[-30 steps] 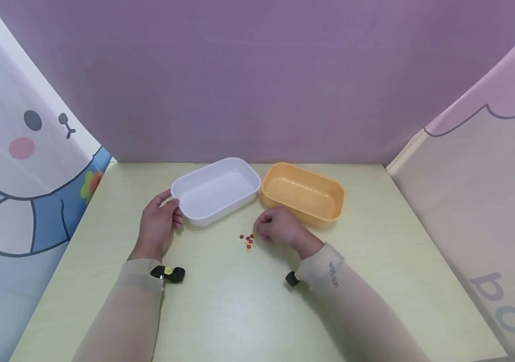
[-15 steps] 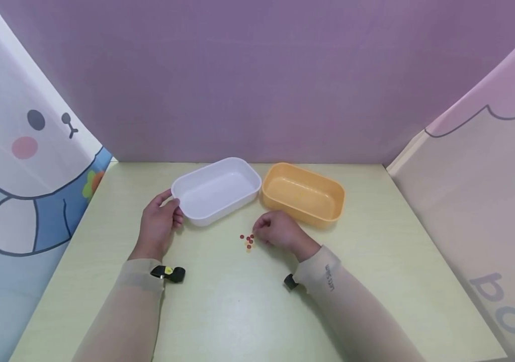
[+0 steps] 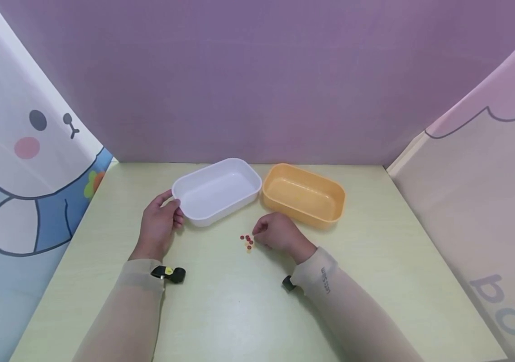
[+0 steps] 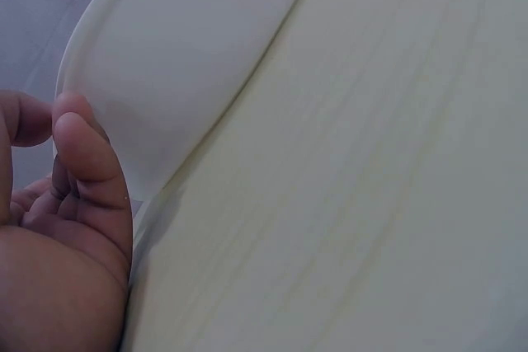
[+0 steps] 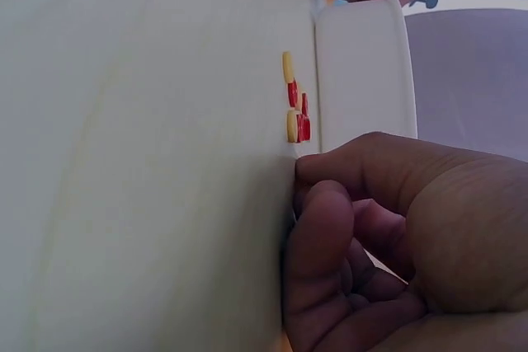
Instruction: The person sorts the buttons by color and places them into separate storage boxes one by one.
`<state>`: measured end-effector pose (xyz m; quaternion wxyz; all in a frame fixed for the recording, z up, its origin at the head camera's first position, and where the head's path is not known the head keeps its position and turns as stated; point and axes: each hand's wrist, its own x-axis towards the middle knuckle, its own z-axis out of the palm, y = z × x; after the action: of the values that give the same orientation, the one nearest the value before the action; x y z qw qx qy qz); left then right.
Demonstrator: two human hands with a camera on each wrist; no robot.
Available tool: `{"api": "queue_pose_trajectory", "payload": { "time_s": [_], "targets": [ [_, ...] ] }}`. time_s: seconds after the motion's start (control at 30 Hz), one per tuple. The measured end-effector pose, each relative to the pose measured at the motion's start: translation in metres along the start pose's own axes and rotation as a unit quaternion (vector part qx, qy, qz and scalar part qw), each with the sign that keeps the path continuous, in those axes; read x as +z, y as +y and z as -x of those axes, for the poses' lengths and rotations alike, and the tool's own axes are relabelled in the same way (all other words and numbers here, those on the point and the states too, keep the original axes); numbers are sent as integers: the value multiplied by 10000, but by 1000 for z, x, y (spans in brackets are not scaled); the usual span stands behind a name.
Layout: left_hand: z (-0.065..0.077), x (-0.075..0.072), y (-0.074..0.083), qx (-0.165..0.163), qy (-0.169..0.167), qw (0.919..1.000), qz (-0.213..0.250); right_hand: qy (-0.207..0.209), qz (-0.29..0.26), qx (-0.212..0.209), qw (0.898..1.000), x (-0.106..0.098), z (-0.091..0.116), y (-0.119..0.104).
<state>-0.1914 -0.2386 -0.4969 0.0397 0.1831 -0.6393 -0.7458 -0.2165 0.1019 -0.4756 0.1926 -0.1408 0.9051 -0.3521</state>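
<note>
At the left end of the white plastic bin [image 3: 216, 193], my left hand [image 3: 159, 221] pinches the rim between thumb and fingers. The left wrist view shows the bin's outer wall [image 4: 190, 63] beside these fingers. My right hand [image 3: 280, 234] is low over the table, fingers curled, with thumb and index fingertips close together at the right edge of a small cluster of discs. Several red discs [image 3: 248, 240] and yellow discs [image 5: 288, 67] lie there, small, flat and button-like. I cannot tell whether a disc is between the right fingertips.
An orange plastic bin [image 3: 303, 195] stands right of the white one, just behind my right hand, their near corners almost meeting. Both bins are on the pale wooden table [image 3: 230, 311]. A purple curtain [image 3: 248, 90] closes off the back; printed curtains hang at both sides.
My right hand has drawn slightly down, toward me. One red disc beside its fingertips has shifted a little left, closer to the others. The left hand and both bins stay put.
</note>
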Motion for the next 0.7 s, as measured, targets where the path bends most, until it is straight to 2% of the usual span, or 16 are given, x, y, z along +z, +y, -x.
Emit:
{"api": "queue_pose_trajectory", "payload": {
  "time_s": [0.43, 0.7],
  "targets": [
    [-5, -2, -3, -28, -16, 10000, -20, -2, 208, -96, 9997, 0, 4, 0],
    [-5, -1, -2, -46, -9, 10000, 44, -191, 320, -216, 9991, -3, 4, 2]
  ]
}}
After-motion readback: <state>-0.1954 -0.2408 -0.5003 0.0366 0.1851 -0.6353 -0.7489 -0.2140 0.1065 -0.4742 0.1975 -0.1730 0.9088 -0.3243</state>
